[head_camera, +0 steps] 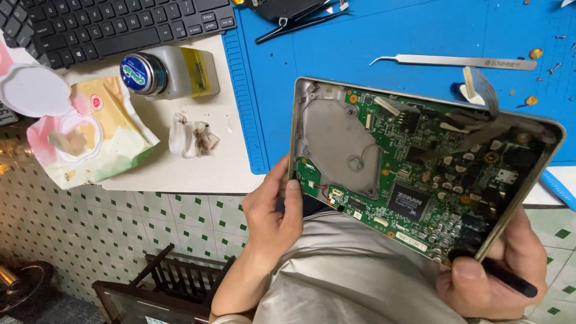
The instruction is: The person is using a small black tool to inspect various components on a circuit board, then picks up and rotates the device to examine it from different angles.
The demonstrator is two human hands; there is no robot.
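I hold an opened electronic device [420, 174] tilted over my lap, a metal-framed case with a green circuit board and a grey metal plate inside. My left hand [273, 210] grips its left edge, thumb resting on the board's corner. My right hand [489, 273] supports the lower right corner and also holds a thin black tool [510, 279] against its palm. A flat ribbon cable [480, 90] sticks up from the board's top edge.
A blue work mat [360, 48] carries metal tweezers [456, 61], black tweezers [300, 23] and scattered small screws. On the white tabletop lie a wet-wipe pack [90, 138], a small bottle on its side [168, 73], a dirty wipe [192, 137] and a black keyboard [114, 24]. Below is a tiled floor.
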